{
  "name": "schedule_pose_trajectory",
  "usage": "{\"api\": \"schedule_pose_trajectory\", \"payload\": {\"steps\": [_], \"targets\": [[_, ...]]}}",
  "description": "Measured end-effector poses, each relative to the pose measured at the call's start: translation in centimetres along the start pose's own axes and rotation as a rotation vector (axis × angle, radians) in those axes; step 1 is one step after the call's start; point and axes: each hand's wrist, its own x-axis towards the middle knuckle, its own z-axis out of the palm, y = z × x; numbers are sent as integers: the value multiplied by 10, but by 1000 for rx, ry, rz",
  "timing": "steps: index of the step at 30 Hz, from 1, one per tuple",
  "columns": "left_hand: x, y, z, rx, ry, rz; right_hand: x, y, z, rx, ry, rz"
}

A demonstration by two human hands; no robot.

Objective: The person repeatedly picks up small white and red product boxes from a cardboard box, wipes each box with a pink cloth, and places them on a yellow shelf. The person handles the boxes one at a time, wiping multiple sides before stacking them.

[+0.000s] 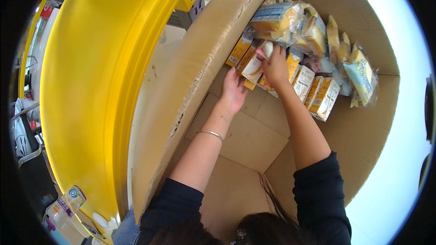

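Both my arms reach into a large cardboard box (368, 122). My right hand (276, 66) is over the row of drink cartons (304, 81), its fingers around a small pink and white item (267, 51) whose kind I cannot tell. Palm up and fingers spread, my left hand (234, 90) is beside an orange and white carton (251, 66) at the row's left end; whether the fingertips touch it is unclear. Behind the cartons, clear-wrapped packs of bread (272, 20) stand along the far wall. Whitish bottles or cups (320, 64) lie partly hidden between bread and cartons.
The near-left wall of the box (190, 64) rises beside my left arm. Outside it stands a big yellow plastic panel or bin (92, 85). A clear plastic package with a purple label (66, 206) is at the lower left. Strands of hair hang at the bottom.
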Motion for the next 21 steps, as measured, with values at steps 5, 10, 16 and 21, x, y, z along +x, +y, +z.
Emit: {"api": "schedule_pose_trajectory", "payload": {"steps": [5,10,16,21], "targets": [[9,-13,9,-18,-147,68,-9,9,6,-57,180,-166],[17,-17,17,-213,-83,80,-10,9,12,-24,211,-169],[1,-22,27,-235,62,73,-6,22,10,32,122,-126],[-12,-40,26,-60,247,108,-32,30,15,288,74,41]]}}
